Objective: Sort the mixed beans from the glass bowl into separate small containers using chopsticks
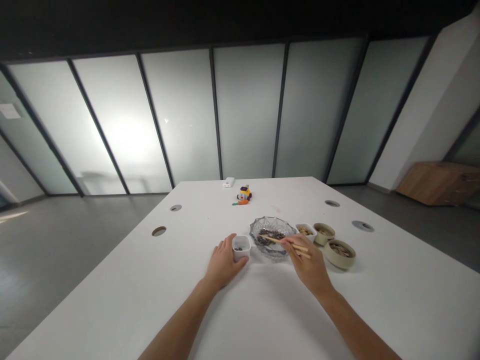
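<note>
My left hand (224, 260) is wrapped round the side of a small white square cup (245, 254), which stands on the table with a few dark bits at its bottom. In my right hand (309, 262) is a pair of wooden chopsticks (277, 241). Their tips reach into a clear, scalloped glass bowl (272, 253), among many small dark pieces (272, 234). Whether the tips pinch a piece is too small to tell. The glass bowl sits between my hands, just right of the white cup.
Right of the glass bowl are a white square dish (306, 230) of light brown pieces and two beige bowls (339, 254) with contents. Farther back on the white table (195, 310) lie a yellow toy (244, 192), an orange carrot-shaped thing (242, 203) and a white box-like device (228, 182). Round holes pierce the tabletop.
</note>
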A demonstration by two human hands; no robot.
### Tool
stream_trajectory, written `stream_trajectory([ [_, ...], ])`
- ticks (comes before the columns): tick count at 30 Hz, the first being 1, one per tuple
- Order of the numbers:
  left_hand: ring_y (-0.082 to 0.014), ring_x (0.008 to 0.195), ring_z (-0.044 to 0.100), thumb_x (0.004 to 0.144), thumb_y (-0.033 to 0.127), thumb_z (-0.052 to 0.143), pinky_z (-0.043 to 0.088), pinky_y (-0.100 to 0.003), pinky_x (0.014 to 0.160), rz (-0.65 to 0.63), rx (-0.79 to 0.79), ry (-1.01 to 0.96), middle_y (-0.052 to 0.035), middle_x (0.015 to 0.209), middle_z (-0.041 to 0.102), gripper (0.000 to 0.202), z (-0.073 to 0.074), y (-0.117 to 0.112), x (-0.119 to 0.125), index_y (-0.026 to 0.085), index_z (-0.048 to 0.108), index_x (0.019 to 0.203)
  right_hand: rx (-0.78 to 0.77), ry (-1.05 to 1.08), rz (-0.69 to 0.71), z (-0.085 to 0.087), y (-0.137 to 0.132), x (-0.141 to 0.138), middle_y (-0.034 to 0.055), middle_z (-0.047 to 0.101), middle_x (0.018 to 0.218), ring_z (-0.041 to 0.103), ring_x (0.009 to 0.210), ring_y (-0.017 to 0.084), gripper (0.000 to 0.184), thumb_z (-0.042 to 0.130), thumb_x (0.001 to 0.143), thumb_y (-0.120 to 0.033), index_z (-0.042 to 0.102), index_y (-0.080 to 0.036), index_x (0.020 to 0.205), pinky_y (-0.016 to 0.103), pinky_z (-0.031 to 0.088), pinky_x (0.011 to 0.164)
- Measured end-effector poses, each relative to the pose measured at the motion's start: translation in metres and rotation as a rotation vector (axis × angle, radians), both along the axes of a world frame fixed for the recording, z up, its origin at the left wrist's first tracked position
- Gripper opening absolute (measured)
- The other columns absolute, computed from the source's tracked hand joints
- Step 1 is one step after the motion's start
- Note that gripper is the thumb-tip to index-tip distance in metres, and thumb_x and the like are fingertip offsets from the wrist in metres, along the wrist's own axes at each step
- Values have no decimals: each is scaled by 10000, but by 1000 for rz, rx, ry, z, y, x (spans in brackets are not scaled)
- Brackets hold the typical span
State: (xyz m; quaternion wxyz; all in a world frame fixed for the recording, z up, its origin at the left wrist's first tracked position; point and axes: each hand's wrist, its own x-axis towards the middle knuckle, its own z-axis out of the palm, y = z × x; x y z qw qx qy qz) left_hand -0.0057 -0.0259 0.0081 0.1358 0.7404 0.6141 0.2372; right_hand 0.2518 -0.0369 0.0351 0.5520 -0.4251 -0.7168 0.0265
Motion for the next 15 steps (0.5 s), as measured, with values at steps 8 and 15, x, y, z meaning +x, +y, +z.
stream_trajectory([
  [8,-269,1339,540,865,447,632,369,-352,1108,0,9,3,-106,1480,572,701,0,0,0,218,407,1488,52,8,-12,2,-1,1,54,723,831,693,771,216,247,576,1009,-379,722,-234,872,353,575,728],
  [15,-270,1324,547,862,436,627,377,-354,1093,1,5,0,-110,1452,591,701,0,0,1,205,409,1486,95,96,-69,17,-8,4,68,738,830,696,814,234,282,576,1004,-399,739,-231,846,363,565,729],
])
